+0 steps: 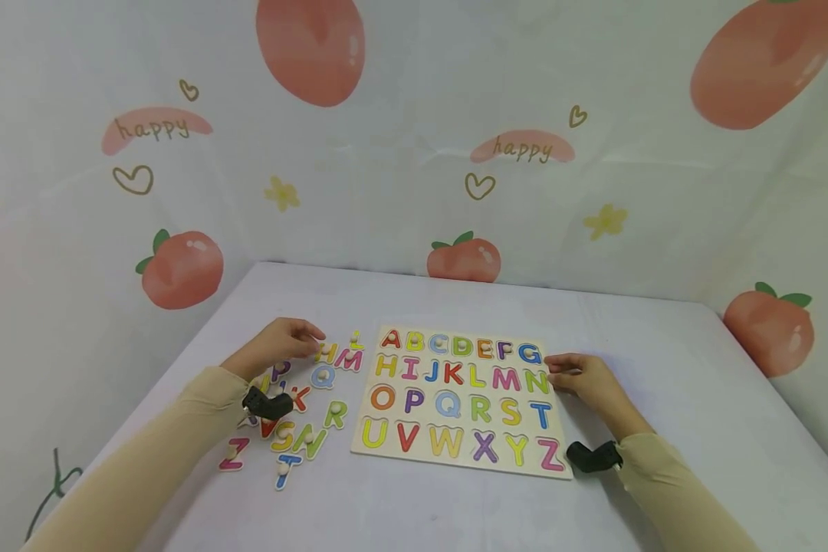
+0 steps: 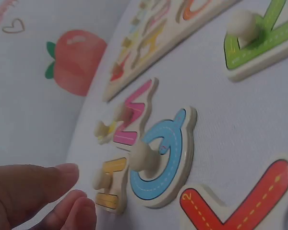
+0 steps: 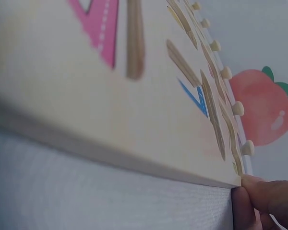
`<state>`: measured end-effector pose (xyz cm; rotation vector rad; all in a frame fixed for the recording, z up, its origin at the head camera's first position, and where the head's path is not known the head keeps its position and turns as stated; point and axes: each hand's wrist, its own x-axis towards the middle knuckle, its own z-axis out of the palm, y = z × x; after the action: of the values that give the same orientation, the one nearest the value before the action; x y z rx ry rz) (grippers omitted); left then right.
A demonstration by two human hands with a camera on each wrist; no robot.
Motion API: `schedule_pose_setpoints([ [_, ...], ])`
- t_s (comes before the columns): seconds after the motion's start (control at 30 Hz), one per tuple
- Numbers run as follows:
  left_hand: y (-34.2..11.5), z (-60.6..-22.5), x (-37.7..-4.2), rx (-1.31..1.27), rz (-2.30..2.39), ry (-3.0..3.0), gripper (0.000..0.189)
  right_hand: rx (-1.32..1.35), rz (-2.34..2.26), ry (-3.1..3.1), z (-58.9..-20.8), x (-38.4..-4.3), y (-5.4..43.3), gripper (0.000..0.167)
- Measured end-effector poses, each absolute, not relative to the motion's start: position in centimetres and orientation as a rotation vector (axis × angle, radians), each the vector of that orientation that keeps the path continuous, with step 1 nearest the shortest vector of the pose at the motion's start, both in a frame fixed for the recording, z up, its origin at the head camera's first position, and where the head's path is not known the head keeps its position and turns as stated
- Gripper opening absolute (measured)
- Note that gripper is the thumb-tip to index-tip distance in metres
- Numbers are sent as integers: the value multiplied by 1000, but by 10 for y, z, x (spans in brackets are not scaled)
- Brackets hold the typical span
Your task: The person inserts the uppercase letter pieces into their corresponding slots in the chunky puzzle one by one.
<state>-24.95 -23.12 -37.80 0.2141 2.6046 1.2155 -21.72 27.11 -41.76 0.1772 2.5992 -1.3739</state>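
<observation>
"Where is the left hand (image 1: 284,341) hovering?"

"Beside the H piece (image 1: 327,353) lying at ten o'clock of the board (image 1: 424,453), fingers slightly apart."

"And the right hand (image 1: 591,386)?"

"Pinching the board's two-o'clock edge."

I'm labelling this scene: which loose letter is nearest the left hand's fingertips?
The loose yellow-orange H, just ahead of the left hand; the loose pink M and blue Q lie farther off.

One board (image 1: 465,418), seven fitted pieces (image 1: 462,347)
</observation>
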Motion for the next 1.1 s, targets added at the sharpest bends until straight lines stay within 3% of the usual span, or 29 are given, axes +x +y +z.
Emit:
schedule_pose_setpoints([
  [0.7, -230, -389, -269, 191, 986, 2635, 22, 197, -1364, 2605, -417, -217, 269, 38],
  [1.1, -202, -355, -260, 265, 1216, 2589, 24, 170, -1366, 2606, -417, -217, 272, 39],
])
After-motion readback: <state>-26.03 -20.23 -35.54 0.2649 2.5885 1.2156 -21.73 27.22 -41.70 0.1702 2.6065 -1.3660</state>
